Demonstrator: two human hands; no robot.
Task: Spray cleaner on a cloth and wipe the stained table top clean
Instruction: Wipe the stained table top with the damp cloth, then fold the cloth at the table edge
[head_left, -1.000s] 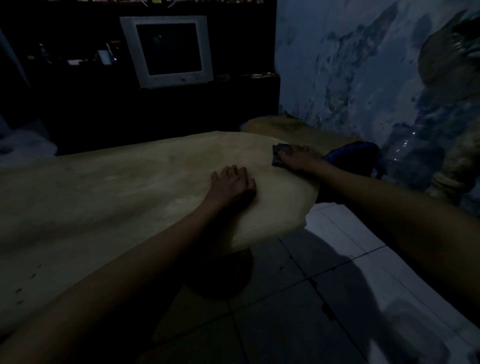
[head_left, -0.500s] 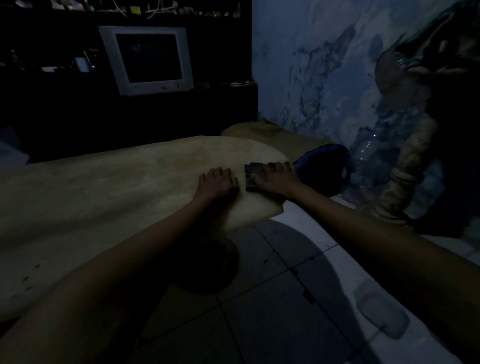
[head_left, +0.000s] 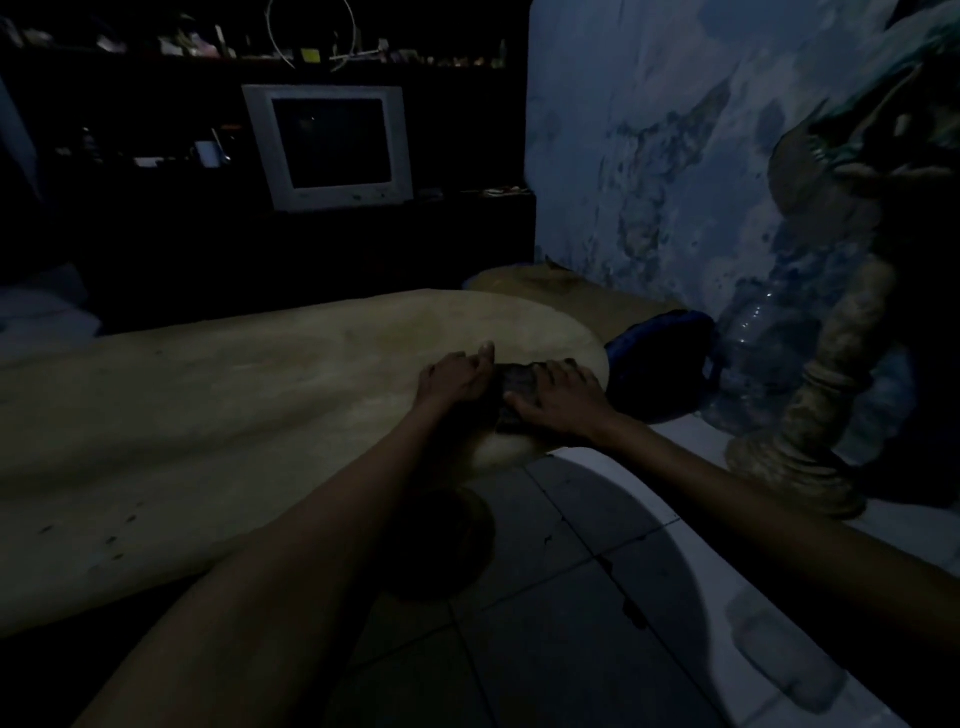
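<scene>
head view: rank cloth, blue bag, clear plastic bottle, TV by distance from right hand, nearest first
From the right hand:
1. Cloth: under its fingers, on the table top's right end.
2. Blue bag: just right of the table, on the floor.
3. Clear plastic bottle: farther right, by the wall.
4. TV: far back, on the dark shelf.

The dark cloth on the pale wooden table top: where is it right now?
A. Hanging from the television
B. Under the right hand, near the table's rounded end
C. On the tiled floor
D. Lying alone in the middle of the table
B: the dark cloth lies flat under the right hand, beside the left hand, near the rounded end of the pale wooden table top.
</scene>
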